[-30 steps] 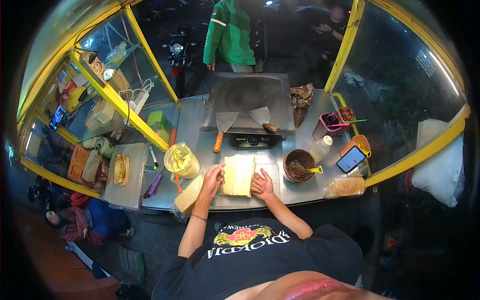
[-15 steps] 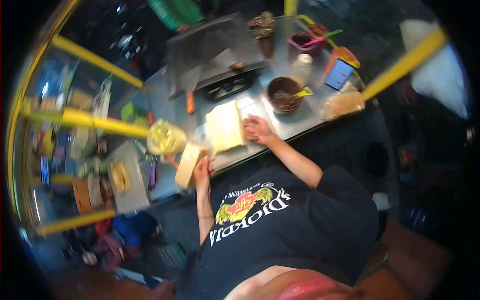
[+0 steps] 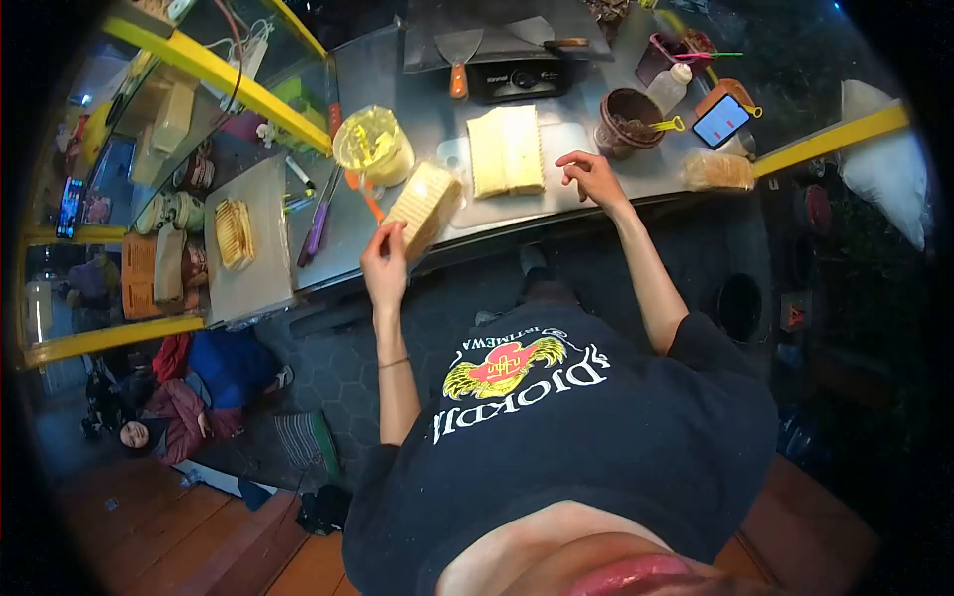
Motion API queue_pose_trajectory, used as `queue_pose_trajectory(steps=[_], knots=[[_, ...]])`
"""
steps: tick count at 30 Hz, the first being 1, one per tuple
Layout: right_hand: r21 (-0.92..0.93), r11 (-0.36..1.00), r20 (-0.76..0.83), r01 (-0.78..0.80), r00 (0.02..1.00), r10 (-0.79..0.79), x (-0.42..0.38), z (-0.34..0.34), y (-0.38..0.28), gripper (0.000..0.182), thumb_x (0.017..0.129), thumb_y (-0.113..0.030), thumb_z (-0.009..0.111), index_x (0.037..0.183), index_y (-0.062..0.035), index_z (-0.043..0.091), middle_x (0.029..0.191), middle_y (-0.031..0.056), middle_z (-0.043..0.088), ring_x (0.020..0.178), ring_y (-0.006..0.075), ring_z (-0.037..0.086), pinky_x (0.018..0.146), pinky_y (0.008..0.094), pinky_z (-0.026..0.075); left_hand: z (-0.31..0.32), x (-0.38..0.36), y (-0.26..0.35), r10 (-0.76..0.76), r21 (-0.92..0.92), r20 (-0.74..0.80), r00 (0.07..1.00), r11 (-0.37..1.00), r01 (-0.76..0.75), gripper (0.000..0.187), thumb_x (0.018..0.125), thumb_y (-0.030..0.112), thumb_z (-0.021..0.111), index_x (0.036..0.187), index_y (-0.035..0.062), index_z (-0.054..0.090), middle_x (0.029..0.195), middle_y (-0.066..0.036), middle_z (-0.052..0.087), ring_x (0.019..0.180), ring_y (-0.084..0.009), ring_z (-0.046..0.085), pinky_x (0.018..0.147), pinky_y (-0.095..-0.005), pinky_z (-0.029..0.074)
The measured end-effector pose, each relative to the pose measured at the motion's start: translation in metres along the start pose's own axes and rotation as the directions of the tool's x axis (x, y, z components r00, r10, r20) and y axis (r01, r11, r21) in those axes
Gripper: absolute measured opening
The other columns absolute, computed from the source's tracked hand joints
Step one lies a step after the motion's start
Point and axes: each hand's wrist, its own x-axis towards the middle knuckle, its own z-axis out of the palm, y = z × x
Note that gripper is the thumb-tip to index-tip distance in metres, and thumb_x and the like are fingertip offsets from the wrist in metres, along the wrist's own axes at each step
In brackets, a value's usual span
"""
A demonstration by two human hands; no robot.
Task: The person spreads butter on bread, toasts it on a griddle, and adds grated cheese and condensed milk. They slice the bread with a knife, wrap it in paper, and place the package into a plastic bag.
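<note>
My left hand (image 3: 385, 256) is closed on the near end of a loaf of sliced bread (image 3: 425, 204) in a clear plastic wrapper, tilted over the counter's front edge. Beside it stands a tub of pale yellow spread (image 3: 373, 147). Slices of bread (image 3: 505, 149) lie side by side on a white cutting board (image 3: 563, 149). Just right of the board hovers my right hand (image 3: 591, 181), its fingers bent and apart with nothing in them. A brown tub (image 3: 626, 121) with dark contents and a yellow-handled utensil stands beyond that hand.
At the back is a griddle with a black control panel (image 3: 522, 79), a scraper (image 3: 458, 74) resting on it. A phone (image 3: 722, 121) and another wrapped loaf (image 3: 719, 171) sit right. Yellow frame bars (image 3: 835, 137) flank the counter. A person (image 3: 174, 417) is at lower left.
My left hand and the wrapped loaf have risen and tilted differently. My right hand has drawn away from the bread slices to the right. The camera view has shifted.
</note>
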Motion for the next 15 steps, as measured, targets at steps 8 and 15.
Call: queue_pose_trajectory(steps=[8, 15], knots=[[-0.273, 0.962, -0.169, 0.003, 0.984, -0.051, -0.05, 0.055, 0.026, 0.021, 0.094, -0.014, 0.052, 0.097, -0.0017, 0.069, 0.069, 0.009, 0.065, 0.064, 0.017, 0.062, 0.059, 0.0345, 0.051, 0.049, 0.038, -0.056, 0.391, 0.776, 0.295, 0.872, 0.435, -0.457, 0.063, 0.087, 0.019, 0.066, 0.145, 0.0129, 0.041, 0.148, -0.021, 0.035, 0.137, -0.0415, 0.033, 0.111, -0.052, 0.029], [-0.257, 0.962, -0.176, -0.095, 0.983, 0.05, -0.077, 0.027, 0.026, 0.017, 0.091, -0.013, 0.061, 0.095, 0.0011, 0.07, 0.059, 0.0062, 0.059, 0.047, 0.0154, 0.057, 0.041, 0.0328, 0.05, 0.034, 0.036, -0.062, 0.285, 0.841, 0.203, 0.937, 0.439, -0.316, 0.067, 0.09, 0.017, 0.061, 0.151, 0.0191, 0.033, 0.154, -0.018, 0.028, 0.141, -0.0417, 0.026, 0.113, -0.0566, 0.022]])
